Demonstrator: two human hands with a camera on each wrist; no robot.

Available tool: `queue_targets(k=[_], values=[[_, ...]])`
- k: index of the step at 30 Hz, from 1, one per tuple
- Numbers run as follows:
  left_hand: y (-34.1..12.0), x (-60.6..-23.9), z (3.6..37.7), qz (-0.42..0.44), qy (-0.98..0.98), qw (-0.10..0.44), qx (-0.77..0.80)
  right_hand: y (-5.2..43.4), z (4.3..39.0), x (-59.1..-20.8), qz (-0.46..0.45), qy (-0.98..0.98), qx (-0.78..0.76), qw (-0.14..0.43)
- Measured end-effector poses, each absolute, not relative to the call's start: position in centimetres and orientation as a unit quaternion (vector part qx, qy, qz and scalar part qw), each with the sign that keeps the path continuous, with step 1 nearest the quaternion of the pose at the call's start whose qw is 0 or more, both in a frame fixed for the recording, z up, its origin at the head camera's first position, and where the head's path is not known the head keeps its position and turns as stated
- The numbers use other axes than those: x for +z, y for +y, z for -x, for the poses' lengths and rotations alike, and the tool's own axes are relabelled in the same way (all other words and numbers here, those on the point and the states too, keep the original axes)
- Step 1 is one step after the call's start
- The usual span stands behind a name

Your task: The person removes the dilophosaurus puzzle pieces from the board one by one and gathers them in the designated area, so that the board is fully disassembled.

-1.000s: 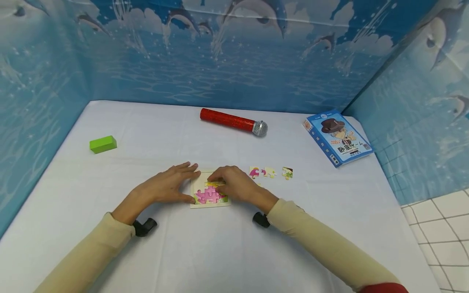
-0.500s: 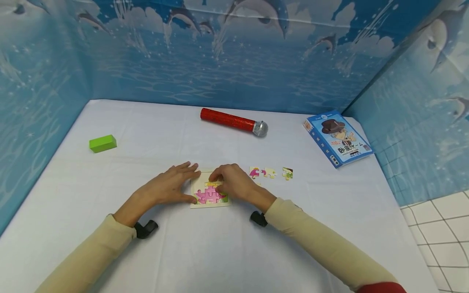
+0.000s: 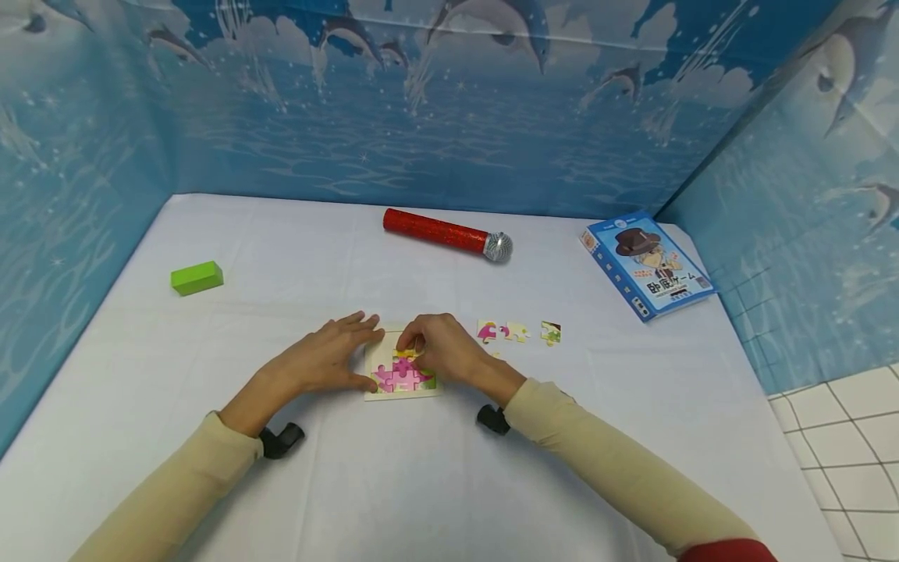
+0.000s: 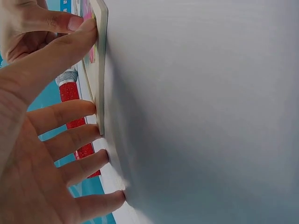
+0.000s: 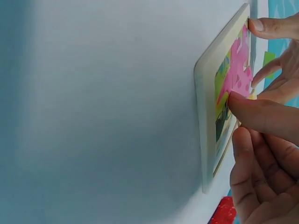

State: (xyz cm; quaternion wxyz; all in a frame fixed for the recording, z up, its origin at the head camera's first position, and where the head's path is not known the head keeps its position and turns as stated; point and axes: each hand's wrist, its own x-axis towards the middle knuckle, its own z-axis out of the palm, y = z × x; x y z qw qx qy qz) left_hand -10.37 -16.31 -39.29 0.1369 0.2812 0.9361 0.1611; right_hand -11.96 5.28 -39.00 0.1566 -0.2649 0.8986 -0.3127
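Observation:
A small wooden puzzle board [image 3: 403, 396], its frame pale and partly filled with pink, green and yellow pieces, lies flat between the hands. My left hand [image 3: 319, 355] spreads over its left side: the thumb presses on the near left corner and straight fingertips touch the far edge and the table. Over the board's right part, my right hand [image 3: 449, 347] pinches a pink and yellow puzzle piece [image 3: 405, 361] between thumb and curled fingers. That piece looks slightly tilted in the head view. In the right wrist view the thumb covers part of the pink area [image 5: 240, 70].
Loose puzzle pieces [image 3: 517, 331] lie right of the board, one partly hidden by the right wrist. A red microphone [image 3: 445, 232] lies farther back, a blue game box [image 3: 649, 264] at back right and a green block [image 3: 197, 277] at left. Printed curtains [image 3: 393, 140] border the table.
The right hand's fingers have shifted slightly, and the pink and yellow piece under them now looks more tilted. The left hand stays nearly still on the board.

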Motion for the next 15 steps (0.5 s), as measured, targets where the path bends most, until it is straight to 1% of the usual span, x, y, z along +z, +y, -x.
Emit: queue_targets(k=[15], values=[[-16.1,-39.2,10.4,-0.286,0.937,0.138,0.149,6.4,12.4,-39.0,0.27,0.876,-0.371,0.15]])
